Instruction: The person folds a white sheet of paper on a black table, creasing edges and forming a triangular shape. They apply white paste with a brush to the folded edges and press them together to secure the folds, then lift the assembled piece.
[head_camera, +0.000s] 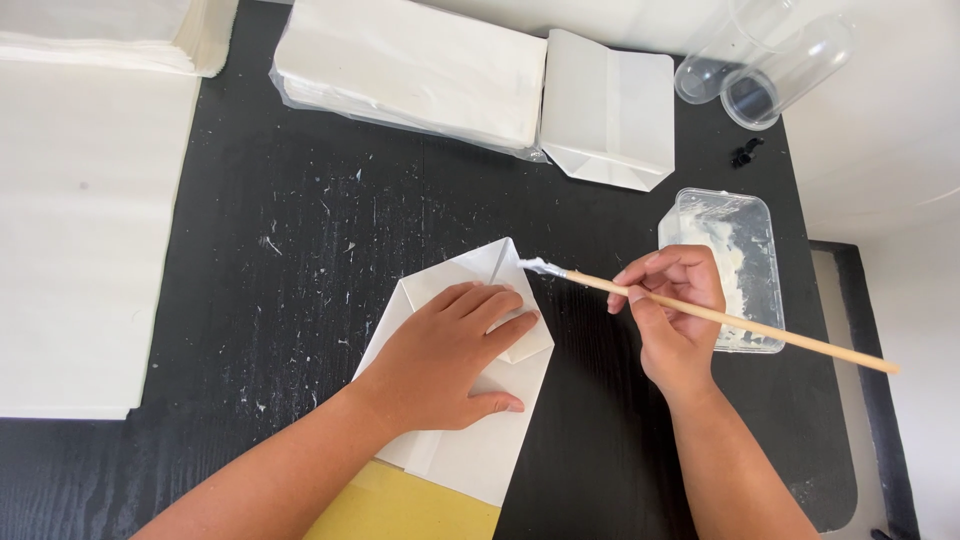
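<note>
Paper bag: white, light, floppy, creases easily; near the worktop's front edge.
Left hand: fingers spread flat, pinning folds.
Right hand: fingers clamped on brush; thin, stiff, hold mid-handle.

This looks like a small craft workshop for making paper bags. A black worktop speckled with dried glue carries stacks of folded white bags, a glue tub and a brush.
</note>
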